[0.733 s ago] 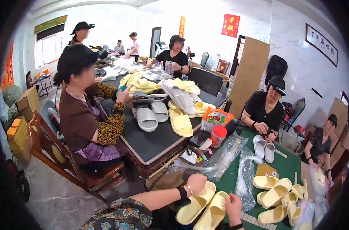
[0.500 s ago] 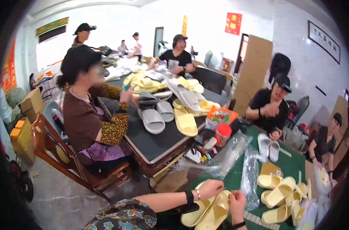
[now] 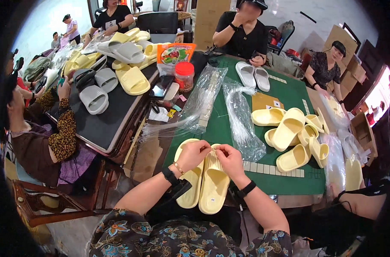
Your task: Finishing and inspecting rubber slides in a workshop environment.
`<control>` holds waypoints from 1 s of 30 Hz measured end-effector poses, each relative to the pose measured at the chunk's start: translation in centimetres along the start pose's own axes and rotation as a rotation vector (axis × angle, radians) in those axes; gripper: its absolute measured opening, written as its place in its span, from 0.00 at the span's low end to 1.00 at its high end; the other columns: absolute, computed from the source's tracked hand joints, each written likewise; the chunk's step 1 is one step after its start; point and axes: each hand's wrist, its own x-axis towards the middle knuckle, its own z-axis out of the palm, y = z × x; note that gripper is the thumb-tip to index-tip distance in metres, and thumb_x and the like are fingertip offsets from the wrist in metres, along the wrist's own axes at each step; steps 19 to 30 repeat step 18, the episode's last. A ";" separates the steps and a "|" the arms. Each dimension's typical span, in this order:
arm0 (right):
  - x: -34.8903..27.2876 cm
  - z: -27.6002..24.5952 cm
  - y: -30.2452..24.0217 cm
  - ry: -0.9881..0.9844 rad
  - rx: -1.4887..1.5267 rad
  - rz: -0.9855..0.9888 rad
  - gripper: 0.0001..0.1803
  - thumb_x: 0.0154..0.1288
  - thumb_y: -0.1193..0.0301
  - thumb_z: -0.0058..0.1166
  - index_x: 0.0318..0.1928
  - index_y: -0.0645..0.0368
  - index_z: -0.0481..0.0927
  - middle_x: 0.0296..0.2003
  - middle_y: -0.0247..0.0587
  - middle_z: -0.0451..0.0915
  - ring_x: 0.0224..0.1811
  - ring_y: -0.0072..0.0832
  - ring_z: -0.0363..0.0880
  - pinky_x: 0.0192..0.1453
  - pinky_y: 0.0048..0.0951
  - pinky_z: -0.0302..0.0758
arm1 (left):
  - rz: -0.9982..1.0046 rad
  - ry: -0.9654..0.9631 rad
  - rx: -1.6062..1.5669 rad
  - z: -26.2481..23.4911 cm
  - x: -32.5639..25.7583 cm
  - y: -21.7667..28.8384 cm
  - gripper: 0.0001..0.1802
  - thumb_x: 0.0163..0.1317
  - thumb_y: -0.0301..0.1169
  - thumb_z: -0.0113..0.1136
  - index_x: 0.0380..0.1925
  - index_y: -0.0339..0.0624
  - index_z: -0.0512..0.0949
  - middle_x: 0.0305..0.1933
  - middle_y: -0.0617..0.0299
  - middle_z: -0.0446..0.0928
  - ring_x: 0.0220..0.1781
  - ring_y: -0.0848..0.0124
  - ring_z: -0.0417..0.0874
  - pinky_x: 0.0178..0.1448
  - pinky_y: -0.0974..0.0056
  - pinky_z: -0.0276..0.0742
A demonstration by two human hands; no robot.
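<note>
Two pale yellow slippers [image 3: 205, 177] at lower centre, likely light, soft foam; I see left hand [image 3: 194, 155] and right hand [image 3: 230, 159] both pinched on their toe ends, the best grip point.

Small packing workshop, seated workers around tables, piled yellow slippers [image 3: 289, 130], plastic bags [image 3: 242, 120], cardboard boxes [image 3: 362, 132]

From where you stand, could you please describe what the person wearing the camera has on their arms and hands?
Both forearms are bare. The left hand has a thin beaded bracelet at the wrist and a black band just behind it. The right hand has a black wristband. No gloves; short dark sleeves with a floral print cover the upper arms.
</note>
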 end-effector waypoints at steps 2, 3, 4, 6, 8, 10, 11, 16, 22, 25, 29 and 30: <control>-0.2 -0.1 -0.6 -0.003 -0.070 0.018 0.09 0.64 0.73 0.56 0.40 0.66 0.82 0.29 0.37 0.83 0.29 0.20 0.78 0.37 0.25 0.75 | -0.004 0.008 -0.002 -0.1 -0.3 0.1 0.07 0.60 0.27 0.61 0.35 0.34 0.81 0.27 0.55 0.81 0.27 0.69 0.80 0.34 0.66 0.76; -0.2 -0.1 -0.7 -0.004 -0.069 0.023 0.09 0.64 0.73 0.56 0.40 0.66 0.82 0.29 0.37 0.83 0.29 0.20 0.78 0.37 0.25 0.75 | -0.001 0.017 -0.001 -0.1 -0.4 0.3 0.07 0.60 0.27 0.61 0.35 0.34 0.81 0.27 0.55 0.81 0.27 0.69 0.81 0.34 0.66 0.76; -0.2 0.0 -0.8 -0.005 -0.057 0.012 0.09 0.65 0.73 0.56 0.40 0.67 0.82 0.28 0.33 0.81 0.29 0.17 0.76 0.35 0.22 0.73 | 0.002 0.025 -0.001 -0.1 -0.5 0.4 0.07 0.60 0.27 0.62 0.35 0.34 0.81 0.27 0.55 0.81 0.27 0.70 0.81 0.34 0.66 0.76; -0.2 0.0 -0.7 -0.005 -0.044 0.005 0.08 0.65 0.74 0.56 0.40 0.67 0.82 0.27 0.29 0.80 0.29 0.13 0.73 0.34 0.19 0.72 | 0.003 0.037 -0.019 0.1 -0.5 0.1 0.07 0.60 0.27 0.62 0.35 0.34 0.81 0.27 0.55 0.80 0.27 0.71 0.81 0.34 0.67 0.76; -0.1 0.0 -0.5 -0.008 -0.022 0.041 0.08 0.65 0.74 0.56 0.40 0.67 0.82 0.27 0.30 0.80 0.29 0.13 0.74 0.34 0.20 0.72 | 0.021 0.036 0.008 0.0 -0.4 0.1 0.07 0.60 0.27 0.62 0.35 0.34 0.81 0.26 0.56 0.80 0.26 0.71 0.80 0.34 0.67 0.76; 0.0 0.0 -0.1 0.000 -0.012 0.033 0.09 0.65 0.73 0.56 0.40 0.67 0.82 0.28 0.34 0.82 0.29 0.16 0.76 0.35 0.22 0.74 | 0.013 0.037 0.005 0.0 -0.3 0.2 0.07 0.60 0.27 0.63 0.34 0.34 0.81 0.26 0.56 0.80 0.26 0.72 0.80 0.33 0.67 0.76; 0.1 0.0 0.1 0.008 -0.002 0.023 0.09 0.64 0.71 0.57 0.40 0.66 0.82 0.29 0.38 0.83 0.29 0.19 0.78 0.36 0.24 0.75 | 0.008 0.038 0.000 0.0 -0.3 0.2 0.07 0.60 0.27 0.63 0.34 0.35 0.81 0.26 0.57 0.80 0.26 0.72 0.80 0.33 0.67 0.75; 0.1 0.1 -0.3 -0.004 -0.065 0.015 0.09 0.64 0.72 0.57 0.40 0.65 0.82 0.29 0.38 0.83 0.29 0.19 0.78 0.35 0.24 0.75 | -0.018 0.041 -0.014 0.0 -0.3 0.1 0.06 0.60 0.27 0.63 0.34 0.35 0.82 0.26 0.57 0.80 0.25 0.72 0.79 0.32 0.67 0.75; 0.0 0.0 -1.2 -0.020 -0.111 0.015 0.08 0.65 0.73 0.56 0.40 0.65 0.82 0.27 0.33 0.81 0.29 0.14 0.75 0.35 0.20 0.73 | -0.038 0.031 -0.013 -0.2 -0.3 0.6 0.07 0.60 0.27 0.62 0.34 0.34 0.82 0.26 0.57 0.80 0.26 0.72 0.79 0.33 0.67 0.75; 0.0 0.0 -1.2 -0.020 -0.111 0.015 0.08 0.65 0.73 0.56 0.40 0.65 0.82 0.27 0.33 0.81 0.29 0.14 0.75 0.35 0.20 0.73 | -0.038 0.031 -0.013 -0.2 -0.3 0.6 0.07 0.60 0.27 0.62 0.34 0.34 0.82 0.26 0.57 0.80 0.26 0.72 0.79 0.33 0.67 0.75; 0.0 0.0 -1.2 -0.020 -0.111 0.015 0.08 0.65 0.73 0.56 0.40 0.65 0.82 0.27 0.33 0.81 0.29 0.14 0.75 0.35 0.20 0.73 | -0.038 0.031 -0.013 -0.2 -0.3 0.6 0.07 0.60 0.27 0.62 0.34 0.34 0.82 0.26 0.57 0.80 0.26 0.72 0.79 0.33 0.67 0.75; 0.0 0.0 -1.2 -0.020 -0.111 0.015 0.08 0.65 0.73 0.56 0.40 0.65 0.82 0.27 0.33 0.81 0.29 0.14 0.75 0.35 0.20 0.73 | -0.038 0.031 -0.013 -0.2 -0.3 0.6 0.07 0.60 0.27 0.62 0.34 0.34 0.82 0.26 0.57 0.80 0.26 0.72 0.79 0.33 0.67 0.75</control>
